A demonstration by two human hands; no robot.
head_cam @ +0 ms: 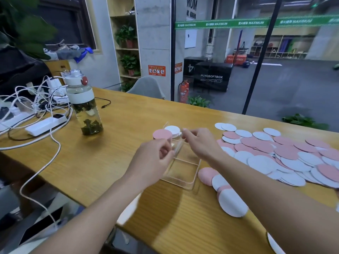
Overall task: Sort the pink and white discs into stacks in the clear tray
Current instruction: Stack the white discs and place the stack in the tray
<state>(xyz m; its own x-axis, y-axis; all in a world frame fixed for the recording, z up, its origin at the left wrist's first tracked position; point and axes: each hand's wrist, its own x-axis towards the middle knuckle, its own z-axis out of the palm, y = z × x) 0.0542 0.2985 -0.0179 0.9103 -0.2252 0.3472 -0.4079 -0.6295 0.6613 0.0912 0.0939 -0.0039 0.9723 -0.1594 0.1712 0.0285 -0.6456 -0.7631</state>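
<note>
While both hands hover over the clear tray [180, 173] on the wooden tabletop [128, 129], the left hand [152, 160] has its fingers curled at the tray's near-left wall, though whether that grip pinches the wall I cannot tell. The right hand [198, 142] pinches narrowly at the far rim, beside 1 pink stack [162, 134] and 1 white stack [172, 130] in the tray's far end. Loose pink and white discs [275, 154] lie heaped to the right, a water bottle [83, 105] to the left.

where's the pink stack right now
In the head view, the pink stack stands at the far end of the clear tray, left of the white stack, just beyond the left hand.
</note>
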